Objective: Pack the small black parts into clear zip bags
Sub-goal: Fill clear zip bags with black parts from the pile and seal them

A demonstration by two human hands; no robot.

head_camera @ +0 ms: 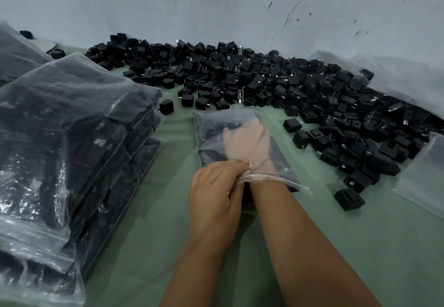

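A clear zip bag [240, 143] was laid flat at the centre of a green table [360, 246], its mouth turned toward the person. Black parts were seen inside it as dark shapes through the hazy film. The right hand [247, 143] had been pushed into the bag to the wrist and was seen through the plastic with fingers extended; whether anything was held in it could not be told. The bag's mouth was pinched by the left hand [216, 193], its fingers curled on the bunched, glossy rim beside the right wrist. Loose parts [252, 76], small matte black blocks, some with short metal prongs showing, were heaped in a broad band along the far edge against a grey, cracked wall [216, 6] and down the right side; a few strays [349, 198] were scattered near the bag. At left, filled bags [72, 143] were stacked in a pile, each packed with black parts, the film wrinkled and shiny, a zip strip visible on the nearest. A flat, pale bag [425, 172] was partly shown at the right edge; its contents could not be told.
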